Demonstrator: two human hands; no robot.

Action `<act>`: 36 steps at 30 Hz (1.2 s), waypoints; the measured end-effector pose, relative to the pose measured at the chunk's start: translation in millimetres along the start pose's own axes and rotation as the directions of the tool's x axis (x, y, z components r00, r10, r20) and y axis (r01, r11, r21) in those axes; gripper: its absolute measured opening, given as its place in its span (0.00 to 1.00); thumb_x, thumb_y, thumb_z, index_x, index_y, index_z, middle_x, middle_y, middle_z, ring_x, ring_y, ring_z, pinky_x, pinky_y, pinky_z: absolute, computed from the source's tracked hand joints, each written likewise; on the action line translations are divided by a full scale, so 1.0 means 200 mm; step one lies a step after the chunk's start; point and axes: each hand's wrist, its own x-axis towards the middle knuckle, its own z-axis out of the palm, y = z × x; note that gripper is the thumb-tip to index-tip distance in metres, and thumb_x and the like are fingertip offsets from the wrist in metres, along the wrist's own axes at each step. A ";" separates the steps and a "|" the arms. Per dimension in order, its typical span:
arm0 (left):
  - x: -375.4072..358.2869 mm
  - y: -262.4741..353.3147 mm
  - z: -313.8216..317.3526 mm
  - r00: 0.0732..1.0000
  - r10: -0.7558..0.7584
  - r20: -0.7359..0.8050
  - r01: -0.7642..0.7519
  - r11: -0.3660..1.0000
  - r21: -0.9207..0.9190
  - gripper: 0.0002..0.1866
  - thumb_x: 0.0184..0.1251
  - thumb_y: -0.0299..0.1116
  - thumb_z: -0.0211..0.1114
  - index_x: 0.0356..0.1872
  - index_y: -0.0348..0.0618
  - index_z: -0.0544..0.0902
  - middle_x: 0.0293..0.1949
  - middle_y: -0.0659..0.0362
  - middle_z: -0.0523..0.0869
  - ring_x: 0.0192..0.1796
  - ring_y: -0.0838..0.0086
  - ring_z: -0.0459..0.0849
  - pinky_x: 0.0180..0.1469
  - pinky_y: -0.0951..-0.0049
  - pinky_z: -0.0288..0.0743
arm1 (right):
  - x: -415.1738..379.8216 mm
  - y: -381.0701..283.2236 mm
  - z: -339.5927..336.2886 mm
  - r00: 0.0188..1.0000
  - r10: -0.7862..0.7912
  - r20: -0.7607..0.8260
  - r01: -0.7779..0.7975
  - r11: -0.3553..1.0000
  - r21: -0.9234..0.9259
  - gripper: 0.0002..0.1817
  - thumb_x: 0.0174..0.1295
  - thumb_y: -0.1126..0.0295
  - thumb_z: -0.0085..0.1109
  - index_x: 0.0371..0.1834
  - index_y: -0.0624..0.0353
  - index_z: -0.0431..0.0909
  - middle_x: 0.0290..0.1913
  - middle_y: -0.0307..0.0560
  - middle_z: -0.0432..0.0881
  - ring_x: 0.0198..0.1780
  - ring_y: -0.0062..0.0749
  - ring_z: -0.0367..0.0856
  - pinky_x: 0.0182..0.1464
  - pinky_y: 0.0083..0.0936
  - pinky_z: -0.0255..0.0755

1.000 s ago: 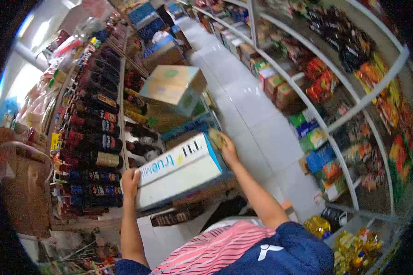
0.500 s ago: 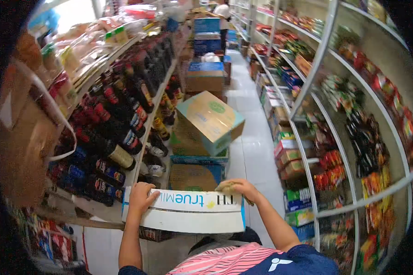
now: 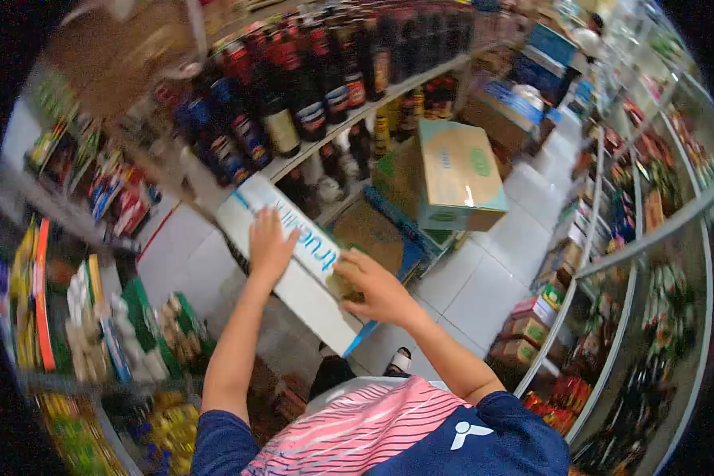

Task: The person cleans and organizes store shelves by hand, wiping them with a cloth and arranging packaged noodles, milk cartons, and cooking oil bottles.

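A long white carton with blue "true" lettering [image 3: 305, 270] lies in front of my body, slanting from upper left down to lower right. Flat on its top, toward the left end, rests my left hand [image 3: 271, 244] with its fingers extended. My right hand [image 3: 365, 287] is over the lettering; a brownish, blurred thing, perhaps a cloth, sits between its fingers and the carton. Beyond, a brown and teal carton [image 3: 458, 170] stands on other boxes, and a brown and blue box [image 3: 373, 238] is just past the white carton.
Dark bottles [image 3: 293, 103] line the shelf ahead. Packets fill the racks at left [image 3: 127, 333] and the metal shelving at right [image 3: 619, 270]. More boxes [image 3: 500, 107] and a person in a light top [image 3: 585, 41] are farther down the tiled aisle [image 3: 484, 278].
The view has turned left, so the aisle now runs to the upper right. The white carton has gone from level to slanted. My right hand has moved inward from its far edge.
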 end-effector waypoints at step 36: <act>0.24 -0.15 0.07 0.887 -0.427 -0.178 0.455 0.875 0.165 0.28 0.57 0.51 0.52 0.55 0.45 0.65 0.56 0.50 0.65 0.60 0.59 0.61 0.59 0.57 0.52 | -0.04 0.57 0.19 0.874 0.336 0.352 -0.420 0.156 0.894 0.25 0.56 0.73 0.51 0.58 0.63 0.60 0.53 0.46 0.70 0.54 0.28 0.67 0.56 0.22 0.58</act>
